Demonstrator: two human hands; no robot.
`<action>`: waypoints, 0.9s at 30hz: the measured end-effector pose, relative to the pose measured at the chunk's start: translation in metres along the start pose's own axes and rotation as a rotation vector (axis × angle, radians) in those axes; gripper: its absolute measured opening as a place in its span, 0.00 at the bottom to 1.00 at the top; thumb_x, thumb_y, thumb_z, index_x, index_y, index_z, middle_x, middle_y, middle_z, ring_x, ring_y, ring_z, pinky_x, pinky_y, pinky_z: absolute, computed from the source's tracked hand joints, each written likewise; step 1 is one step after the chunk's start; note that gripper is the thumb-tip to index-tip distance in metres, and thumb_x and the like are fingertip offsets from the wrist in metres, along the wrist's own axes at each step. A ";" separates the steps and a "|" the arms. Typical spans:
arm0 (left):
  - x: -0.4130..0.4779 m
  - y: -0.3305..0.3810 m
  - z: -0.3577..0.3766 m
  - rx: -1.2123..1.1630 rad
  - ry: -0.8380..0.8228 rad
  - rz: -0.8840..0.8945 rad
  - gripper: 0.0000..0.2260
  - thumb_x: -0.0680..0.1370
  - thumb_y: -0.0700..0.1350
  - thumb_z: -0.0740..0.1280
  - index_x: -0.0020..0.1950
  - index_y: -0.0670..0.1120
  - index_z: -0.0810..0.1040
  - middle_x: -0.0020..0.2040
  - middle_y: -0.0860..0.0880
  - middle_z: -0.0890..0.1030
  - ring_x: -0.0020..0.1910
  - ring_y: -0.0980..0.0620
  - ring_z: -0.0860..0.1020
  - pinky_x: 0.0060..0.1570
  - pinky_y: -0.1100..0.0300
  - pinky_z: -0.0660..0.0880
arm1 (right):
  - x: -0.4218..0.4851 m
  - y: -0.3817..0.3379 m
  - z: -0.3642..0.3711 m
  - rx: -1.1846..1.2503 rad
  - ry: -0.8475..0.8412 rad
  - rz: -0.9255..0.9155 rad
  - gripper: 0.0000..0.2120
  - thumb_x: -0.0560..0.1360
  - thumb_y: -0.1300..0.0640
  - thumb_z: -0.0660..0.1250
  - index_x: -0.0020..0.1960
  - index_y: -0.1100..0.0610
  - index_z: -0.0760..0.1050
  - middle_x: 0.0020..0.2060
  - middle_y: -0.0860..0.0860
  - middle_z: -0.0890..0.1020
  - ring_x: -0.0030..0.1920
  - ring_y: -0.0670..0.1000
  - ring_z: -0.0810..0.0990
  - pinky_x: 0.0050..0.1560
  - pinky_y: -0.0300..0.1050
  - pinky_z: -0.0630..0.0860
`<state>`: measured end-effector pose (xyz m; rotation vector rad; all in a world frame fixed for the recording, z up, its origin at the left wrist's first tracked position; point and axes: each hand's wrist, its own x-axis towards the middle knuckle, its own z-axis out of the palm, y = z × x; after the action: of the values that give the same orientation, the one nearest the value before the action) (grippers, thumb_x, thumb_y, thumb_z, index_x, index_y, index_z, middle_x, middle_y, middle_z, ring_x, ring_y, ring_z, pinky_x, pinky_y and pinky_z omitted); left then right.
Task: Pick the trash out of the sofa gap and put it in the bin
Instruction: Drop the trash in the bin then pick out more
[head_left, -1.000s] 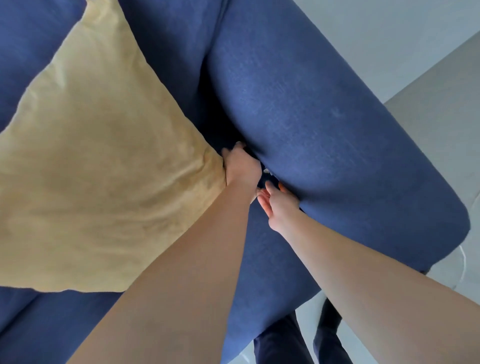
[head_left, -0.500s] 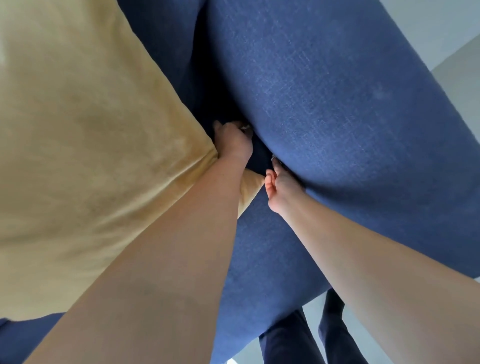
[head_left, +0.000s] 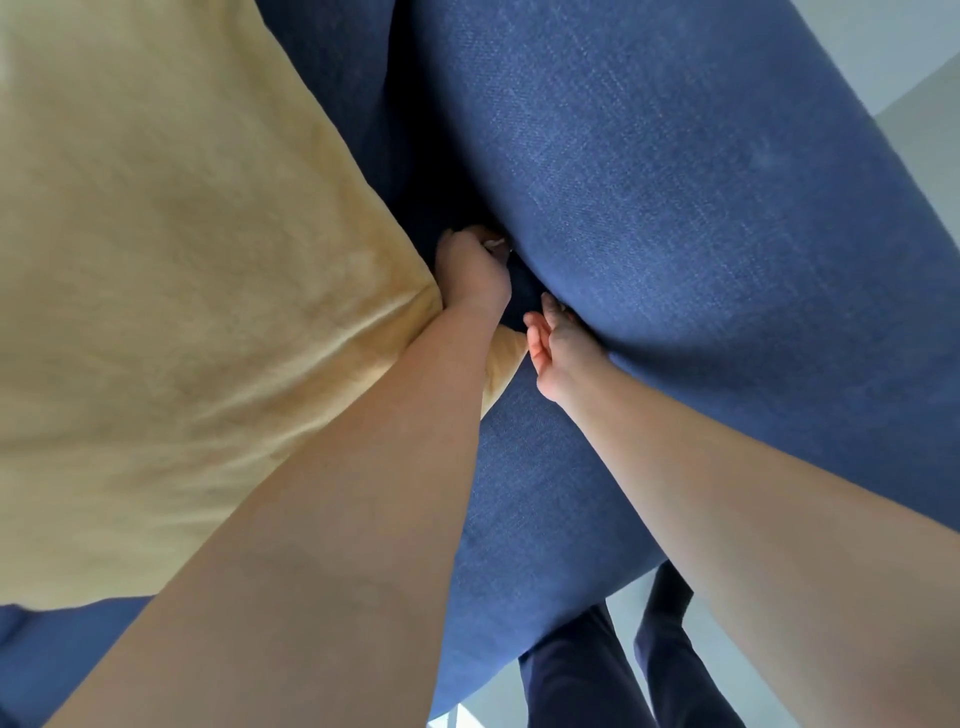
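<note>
My left hand (head_left: 470, 278) is curled into a fist in the dark gap (head_left: 522, 291) between the seat and the fat blue sofa arm (head_left: 701, 218). A small pale scrap of trash (head_left: 493, 242) shows at its fingertips, mostly hidden by the fingers. Just to the right, my right hand (head_left: 558, 345) lies flat against the sofa arm. Its fingertips are tucked into the gap and nothing is visible in it. No bin is in view.
A large yellow cushion (head_left: 171, 291) fills the left side and presses against my left wrist. The blue seat (head_left: 535, 493) runs under both forearms. My dark-trousered legs (head_left: 582, 670) stand on the pale floor (head_left: 626, 629) at the bottom right.
My view has closed in on the sofa. My left hand slid further up along the gap and curled shut; the white bit seen between the hands earlier is gone from that spot.
</note>
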<state>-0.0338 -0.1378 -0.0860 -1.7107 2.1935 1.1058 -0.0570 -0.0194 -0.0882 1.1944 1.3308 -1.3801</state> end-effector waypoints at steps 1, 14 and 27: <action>-0.005 0.001 -0.001 -0.015 0.001 0.009 0.10 0.83 0.44 0.69 0.60 0.44 0.88 0.59 0.42 0.87 0.62 0.42 0.83 0.59 0.57 0.77 | -0.005 0.000 -0.004 0.031 -0.013 -0.016 0.12 0.79 0.59 0.77 0.61 0.59 0.83 0.45 0.49 0.86 0.43 0.45 0.86 0.40 0.32 0.84; -0.115 0.018 0.002 -0.102 -0.099 0.106 0.05 0.79 0.42 0.70 0.47 0.40 0.83 0.43 0.46 0.86 0.44 0.43 0.83 0.44 0.50 0.81 | -0.056 0.003 -0.149 -0.029 -0.136 0.075 0.18 0.72 0.64 0.82 0.60 0.63 0.86 0.53 0.54 0.91 0.47 0.46 0.90 0.56 0.39 0.85; -0.305 0.025 0.103 -0.108 -0.349 -0.153 0.04 0.75 0.41 0.69 0.46 0.49 0.82 0.37 0.50 0.88 0.45 0.46 0.88 0.36 0.61 0.77 | -0.078 -0.050 -0.390 -0.179 -0.096 0.003 0.08 0.79 0.64 0.75 0.42 0.62 0.78 0.43 0.59 0.80 0.42 0.51 0.79 0.72 0.45 0.75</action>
<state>0.0155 0.1653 0.0124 -1.5529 1.7940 1.3818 -0.0642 0.3698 0.0072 0.9982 1.3527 -1.2709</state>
